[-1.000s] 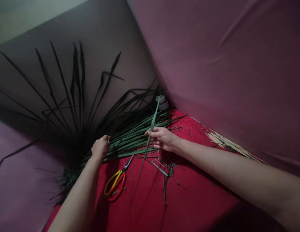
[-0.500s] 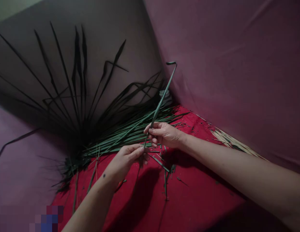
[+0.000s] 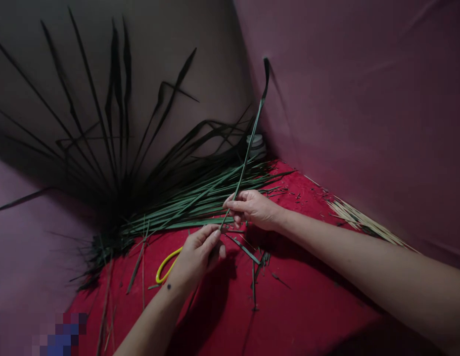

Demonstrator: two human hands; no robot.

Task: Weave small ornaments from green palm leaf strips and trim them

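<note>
the long green leaf (image 3: 247,155) is in both hands: the left hand (image 3: 202,249) pinches it lower down, nearer the wearer, and the right hand (image 3: 254,208) pinches just above; its long axis slants up, away and rightward, dark tip toward the pink wall (image 3: 345,109)
</note>
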